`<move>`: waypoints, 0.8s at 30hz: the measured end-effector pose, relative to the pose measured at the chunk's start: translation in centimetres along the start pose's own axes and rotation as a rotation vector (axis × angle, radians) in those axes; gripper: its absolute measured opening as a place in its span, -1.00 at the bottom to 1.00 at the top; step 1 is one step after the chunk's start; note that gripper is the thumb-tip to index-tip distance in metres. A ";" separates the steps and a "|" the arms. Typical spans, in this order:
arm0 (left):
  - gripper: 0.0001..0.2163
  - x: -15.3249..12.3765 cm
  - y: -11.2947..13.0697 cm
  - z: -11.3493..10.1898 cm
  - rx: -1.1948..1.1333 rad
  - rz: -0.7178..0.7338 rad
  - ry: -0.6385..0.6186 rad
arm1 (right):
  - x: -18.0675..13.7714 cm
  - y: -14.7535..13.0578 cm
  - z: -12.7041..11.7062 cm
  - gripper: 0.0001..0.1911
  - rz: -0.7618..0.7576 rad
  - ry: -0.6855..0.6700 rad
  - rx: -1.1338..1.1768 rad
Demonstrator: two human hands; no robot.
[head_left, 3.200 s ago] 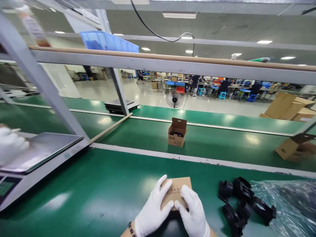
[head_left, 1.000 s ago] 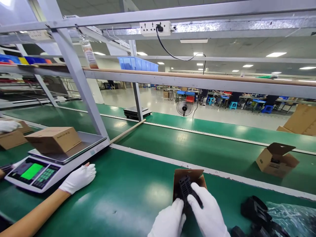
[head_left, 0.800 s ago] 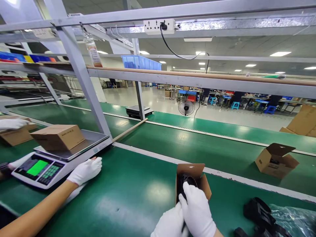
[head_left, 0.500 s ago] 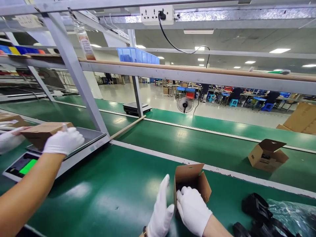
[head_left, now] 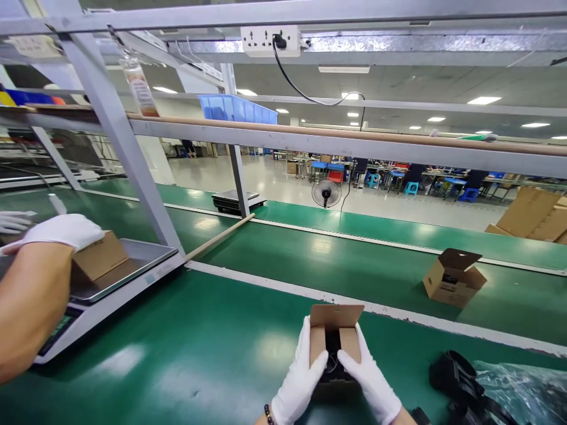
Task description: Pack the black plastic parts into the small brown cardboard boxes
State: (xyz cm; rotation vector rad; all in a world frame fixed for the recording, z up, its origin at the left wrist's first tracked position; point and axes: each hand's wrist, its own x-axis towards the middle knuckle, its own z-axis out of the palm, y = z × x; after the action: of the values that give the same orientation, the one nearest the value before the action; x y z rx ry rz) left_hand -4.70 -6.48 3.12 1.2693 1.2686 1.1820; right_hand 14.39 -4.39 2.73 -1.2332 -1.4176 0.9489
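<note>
Far left of the grip, a co-worker's gloved hand (head_left: 62,230) rests on a closed carton (head_left: 100,257) that sits on the weighing scale (head_left: 128,268). At the near edge, the left hand (head_left: 299,378) and right hand (head_left: 370,381), both in white gloves, press the two side flaps of a small cardboard box (head_left: 334,345) inward; each hand is flat against its flap, not clenched. A black plastic part (head_left: 332,354) shows in the gap between the flaps, and the rear flap stands up. Right of the grip lie loose black parts (head_left: 456,383) on clear plastic wrap (head_left: 522,386). Beyond, an open carton (head_left: 452,277) rides the green conveyor belt (head_left: 199,348). A floor fan (head_left: 325,193) stands in the hall behind.
</note>
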 end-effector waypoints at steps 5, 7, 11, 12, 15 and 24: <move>-0.40 1.0 -1.1 -0.4 0.246 0.393 0.136 | -0.2 1.8 0.2 -0.29 -0.335 0.120 -0.258; -0.52 1.4 -1.4 -1.3 0.316 0.712 0.121 | -0.4 1.8 -1.3 -0.37 -0.541 0.111 -0.325; -0.11 1.5 -0.7 -3.2 0.560 0.953 -0.105 | -1.3 0.2 -4.0 -0.18 -0.776 -0.083 -0.501; 0.00 1.4 -0.4 -3.5 0.614 0.942 -0.154 | -1.5 -0.3 -4.5 -0.19 -0.806 -0.120 -0.578; -0.08 0.8 0.7 -4.1 0.699 0.868 -0.249 | -1.8 -1.5 -5.1 -0.32 -0.830 -0.154 -0.735; -0.47 1.0 2.5 -4.2 0.620 0.711 -0.272 | -0.8 -2.5 -4.5 -0.69 -0.953 -0.045 -0.651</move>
State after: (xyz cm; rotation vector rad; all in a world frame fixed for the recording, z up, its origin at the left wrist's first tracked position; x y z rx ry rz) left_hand -8.73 -5.48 5.90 2.3897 1.0311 1.0435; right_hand 18.29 -5.78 5.95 -0.7685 -2.1296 -0.1610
